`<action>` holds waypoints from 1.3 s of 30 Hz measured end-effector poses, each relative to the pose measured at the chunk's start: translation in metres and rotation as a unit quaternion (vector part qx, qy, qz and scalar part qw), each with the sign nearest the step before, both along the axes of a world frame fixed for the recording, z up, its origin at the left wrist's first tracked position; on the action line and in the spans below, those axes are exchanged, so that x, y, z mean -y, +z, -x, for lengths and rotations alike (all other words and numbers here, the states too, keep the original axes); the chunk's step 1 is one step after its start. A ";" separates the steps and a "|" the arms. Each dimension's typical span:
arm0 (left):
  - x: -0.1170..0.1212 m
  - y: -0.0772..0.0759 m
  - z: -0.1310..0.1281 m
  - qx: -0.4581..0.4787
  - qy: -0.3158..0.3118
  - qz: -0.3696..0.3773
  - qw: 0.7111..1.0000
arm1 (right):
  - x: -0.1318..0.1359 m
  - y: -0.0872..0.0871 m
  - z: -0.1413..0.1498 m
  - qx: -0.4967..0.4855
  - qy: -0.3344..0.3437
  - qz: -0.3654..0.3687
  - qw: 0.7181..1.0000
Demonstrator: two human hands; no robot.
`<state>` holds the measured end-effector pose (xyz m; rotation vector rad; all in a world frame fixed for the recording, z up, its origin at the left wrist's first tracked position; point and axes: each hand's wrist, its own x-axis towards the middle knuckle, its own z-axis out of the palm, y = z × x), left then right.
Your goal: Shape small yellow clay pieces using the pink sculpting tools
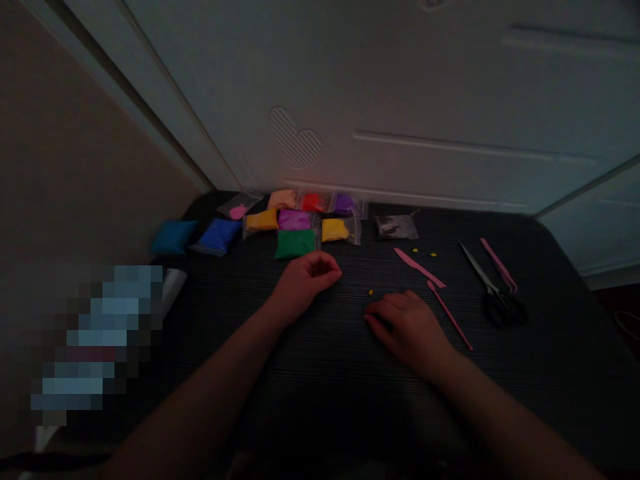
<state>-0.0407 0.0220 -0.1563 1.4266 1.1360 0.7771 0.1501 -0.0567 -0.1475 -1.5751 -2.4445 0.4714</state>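
My left hand is raised in front of the green clay packet. Its thumb and index fingertips meet in a pinch, and anything between them is too small to make out. Lower and to the right, my right hand hovers over or rests on the dark table, fingers curled with the tips close together; I cannot make out what they hold. Just beyond its fingertips lies a tiny yellow bit of clay. Two more small yellow bits sit farther back, near a pink plastic knife.
Bagged clay in several colours lines the back, including a yellow packet, a blue packet and a dark packet. At right lie a thin pink tool, scissors and another pink tool. A blurred-out object stands left.
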 end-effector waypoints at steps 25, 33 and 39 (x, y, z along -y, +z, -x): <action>0.001 0.001 0.000 0.009 0.000 0.006 1.000 | 0.001 0.005 -0.005 -0.029 -0.001 0.017 0.999; 0.000 0.004 -0.001 0.003 0.003 0.009 1.000 | 0.006 0.006 -0.003 0.007 0.033 -0.010 0.999; 0.000 0.002 0.000 0.008 0.001 0.009 1.000 | 0.008 0.006 0.003 0.015 0.068 -0.008 0.998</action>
